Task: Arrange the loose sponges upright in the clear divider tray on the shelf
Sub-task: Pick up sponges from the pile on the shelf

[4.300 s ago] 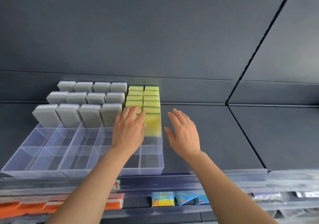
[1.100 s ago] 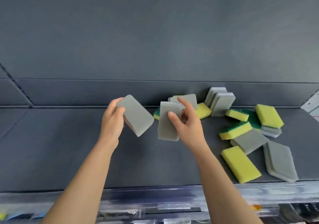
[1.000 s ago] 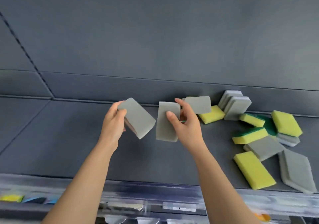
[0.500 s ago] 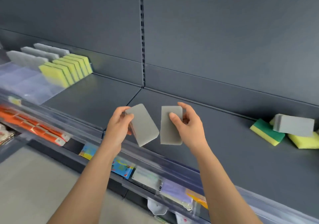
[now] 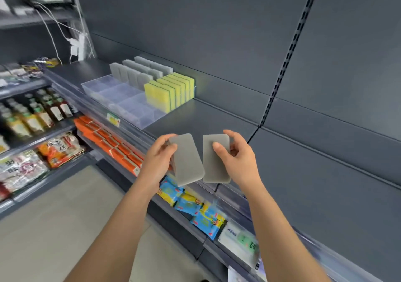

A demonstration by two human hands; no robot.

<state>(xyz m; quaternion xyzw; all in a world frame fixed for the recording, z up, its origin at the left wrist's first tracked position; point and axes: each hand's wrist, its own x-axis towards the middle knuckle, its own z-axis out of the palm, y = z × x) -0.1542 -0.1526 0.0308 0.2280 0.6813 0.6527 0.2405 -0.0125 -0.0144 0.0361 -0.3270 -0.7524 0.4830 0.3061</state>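
Nearest the camera, the left hand (image 5: 156, 162) grips a left grey sponge (image 5: 187, 159) by its upper left edge, fingers curled round it. The right hand (image 5: 238, 158) pinches a right grey sponge (image 5: 216, 159), thumb on the near face and fingers curled behind the top corner. Both sponges are held in the air in front of the shelf (image 5: 206, 116), broad faces towards the camera. The right one has its long axis close to vertical. The left one is tilted, its top leaning left and its bottom corner just beside the right sponge's lower corner; whether they touch I cannot tell. Further along the shelf, well apart from the hands and to their left, the clear divider tray (image 5: 112, 93) has bare compartments at its front. Behind these the yellow sponges (image 5: 171, 90) stand on edge, packed face to face, and rows of grey sponges (image 5: 134, 73) stand at the back. The step in hand looks like carrying this pair over to the tray. To do it well, each sponge should probably be turned so its broad face lies parallel to those already standing, then lowered edge-first into a bare cell next to the grey rows. Seating one before letting go of the other would help, so that neither tips flat nor nudges its neighbours.
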